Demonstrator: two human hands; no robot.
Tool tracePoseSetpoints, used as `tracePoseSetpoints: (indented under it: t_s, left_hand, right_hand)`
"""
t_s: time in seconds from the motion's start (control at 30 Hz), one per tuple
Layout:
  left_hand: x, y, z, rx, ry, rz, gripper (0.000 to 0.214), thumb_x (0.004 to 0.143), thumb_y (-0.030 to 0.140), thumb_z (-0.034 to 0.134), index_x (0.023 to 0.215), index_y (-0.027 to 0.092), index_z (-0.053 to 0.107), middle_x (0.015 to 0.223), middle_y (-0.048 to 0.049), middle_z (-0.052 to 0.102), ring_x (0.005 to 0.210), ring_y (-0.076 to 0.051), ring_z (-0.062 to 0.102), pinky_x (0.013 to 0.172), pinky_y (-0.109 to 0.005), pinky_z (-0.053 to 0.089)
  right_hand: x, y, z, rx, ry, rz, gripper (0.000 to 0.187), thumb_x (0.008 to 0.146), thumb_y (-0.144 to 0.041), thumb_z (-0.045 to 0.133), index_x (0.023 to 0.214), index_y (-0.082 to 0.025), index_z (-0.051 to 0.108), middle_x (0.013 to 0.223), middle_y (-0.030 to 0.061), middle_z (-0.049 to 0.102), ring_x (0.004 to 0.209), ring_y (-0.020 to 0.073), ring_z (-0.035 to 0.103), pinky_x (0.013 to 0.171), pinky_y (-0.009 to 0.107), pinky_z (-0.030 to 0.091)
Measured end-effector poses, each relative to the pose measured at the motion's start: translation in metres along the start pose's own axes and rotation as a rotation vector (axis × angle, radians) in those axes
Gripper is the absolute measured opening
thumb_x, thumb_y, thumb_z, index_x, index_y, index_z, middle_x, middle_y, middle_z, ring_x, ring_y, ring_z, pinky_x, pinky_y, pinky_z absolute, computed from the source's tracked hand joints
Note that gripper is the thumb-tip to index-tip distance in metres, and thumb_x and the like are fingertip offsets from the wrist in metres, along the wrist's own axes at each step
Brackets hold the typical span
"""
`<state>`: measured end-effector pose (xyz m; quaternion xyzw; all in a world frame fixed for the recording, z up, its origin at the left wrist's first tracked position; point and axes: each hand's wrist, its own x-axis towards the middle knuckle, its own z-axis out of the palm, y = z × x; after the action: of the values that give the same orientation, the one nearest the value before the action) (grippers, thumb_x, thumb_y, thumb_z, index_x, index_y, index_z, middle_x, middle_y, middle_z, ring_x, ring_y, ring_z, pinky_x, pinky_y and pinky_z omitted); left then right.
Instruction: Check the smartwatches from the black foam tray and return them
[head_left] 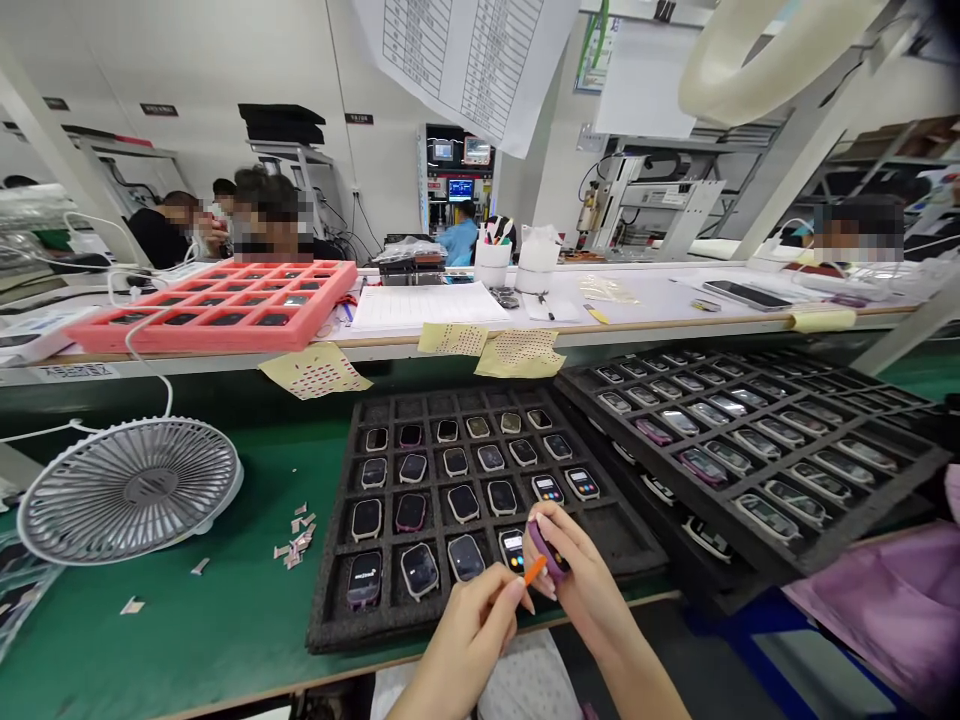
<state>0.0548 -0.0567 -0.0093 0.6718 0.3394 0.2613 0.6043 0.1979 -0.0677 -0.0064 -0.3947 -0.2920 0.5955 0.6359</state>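
The right hand [581, 565] pinched a glossy purple watch [554, 563]; at its eight o'clock, the left hand [474, 618] pinched an orange stick [535, 571]. Screen lettering [365, 574] at nine o'clock was blurred.

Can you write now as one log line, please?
left hand: holds orange stick; right hand: holds purple watch; nearby: black foam tray
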Motion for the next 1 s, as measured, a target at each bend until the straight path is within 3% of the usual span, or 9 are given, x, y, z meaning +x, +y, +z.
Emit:
tracePoseSetpoints:
  t_s: [0.3,0.53,0.6,0.7,0.77,0.83,0.9,1.0]
  left_hand:
    - [-0.001,-0.004,-0.002,0.029,0.035,0.004,0.046,0.091,0.051,0.036,0.078,0.014,0.06,0.044,0.0069,0.036,0.042,-0.009,0.032,0.047,-0.02,0.026]
    - [0.0,-0.003,-0.009,-0.035,-0.025,-0.031,0.05,0.087,0.055,0.041,0.072,0.013,0.063,0.039,0.0072,0.036,0.036,-0.007,0.026,0.043,-0.02,0.023]
    - [-0.001,0.001,-0.006,-0.089,-0.041,-0.018,0.05,0.087,0.055,0.041,0.071,0.013,0.063,0.039,0.0073,0.035,0.036,-0.007,0.024,0.042,-0.02,0.022]
    - [-0.003,0.011,-0.001,-0.097,-0.056,0.065,0.05,0.087,0.054,0.042,0.065,0.014,0.062,0.04,0.0058,0.036,0.037,-0.007,0.029,0.044,-0.02,0.027]
    - [-0.007,0.016,-0.002,-0.062,-0.043,0.102,0.05,0.088,0.053,0.042,0.064,0.014,0.062,0.04,0.0054,0.037,0.038,-0.007,0.031,0.047,-0.021,0.03]
    - [-0.012,0.017,-0.007,-0.053,-0.027,0.08,0.05,0.088,0.053,0.04,0.066,0.014,0.062,0.039,0.0062,0.036,0.036,-0.007,0.03,0.045,-0.02,0.028]
    - [-0.016,0.014,-0.013,-0.06,-0.019,0.027,0.051,0.088,0.055,0.038,0.07,0.014,0.062,0.038,0.0068,0.035,0.035,-0.007,0.028,0.043,-0.02,0.025]
    - [-0.018,0.007,-0.017,-0.023,0.024,-0.012,0.051,0.088,0.056,0.037,0.071,0.014,0.06,0.038,0.0073,0.035,0.035,-0.007,0.028,0.042,-0.02,0.024]
  right_hand:
    - [0.0,0.005,0.003,0.09,-0.017,0.017,0.024,0.082,-0.04,0.064,0.077,-0.019,0.053,0.045,-0.0085,0.041,0.035,0.0039,0.026,0.034,0.016,0.022]
    - [0.0,0.008,0.004,0.108,-0.027,0.059,0.029,0.077,-0.043,0.068,0.071,-0.017,0.055,0.042,-0.0112,0.035,0.033,0.001,0.017,0.033,0.014,0.014]
    - [-0.003,0.02,0.01,0.117,-0.006,0.091,0.027,0.073,-0.041,0.072,0.071,-0.017,0.059,0.044,-0.0097,0.04,0.034,0.0016,0.023,0.034,0.014,0.021]
    - [-0.01,0.043,0.021,0.113,0.106,0.163,0.029,0.057,-0.037,0.083,0.071,-0.018,0.066,0.06,-0.0021,0.057,0.048,0.0085,0.048,0.045,0.019,0.041]
    - [-0.012,0.049,0.026,0.187,0.197,0.167,0.03,0.059,-0.04,0.082,0.076,-0.019,0.069,0.07,0.0012,0.062,0.056,0.0121,0.053,0.053,0.024,0.047]
    - [-0.011,0.042,0.025,0.252,0.206,0.12,0.03,0.061,-0.039,0.081,0.08,-0.02,0.067,0.055,-0.0039,0.054,0.043,0.0084,0.042,0.041,0.02,0.039]
    - [-0.008,0.027,0.022,0.31,0.112,0.068,0.023,0.071,-0.038,0.075,0.079,-0.021,0.063,0.041,-0.0109,0.036,0.033,0.0041,0.022,0.033,0.016,0.025]
    - [-0.005,0.008,0.02,0.339,-0.004,0.041,0.022,0.077,-0.036,0.069,0.072,-0.02,0.055,0.038,-0.0126,0.031,0.032,0.0025,0.013,0.032,0.014,0.019]
